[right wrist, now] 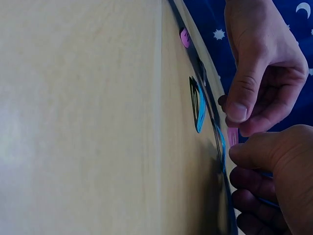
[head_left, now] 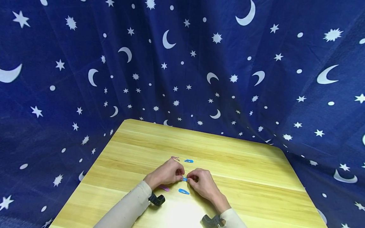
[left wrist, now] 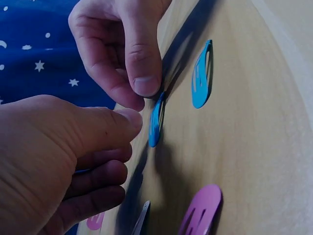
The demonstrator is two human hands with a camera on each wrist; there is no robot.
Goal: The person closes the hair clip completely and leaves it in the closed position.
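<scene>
Several snap hair clips lie around my two hands on the wooden table. Between the hands is a blue hair clip, low over or on the tabletop. My right hand has thumb and forefinger at its narrow end and seems to pinch it there; the fingertip contact is partly hidden. My left hand is beside the wide end, fingers loosely curled, with a small gap to the clip in the left wrist view. A second blue clip lies nearer me, and a third blue one farther off.
A pink clip lies by my left wrist, with a slim pale clip near it. Farther back is another pinkish clip. The wooden table meets a dark blue curtain with moons and stars.
</scene>
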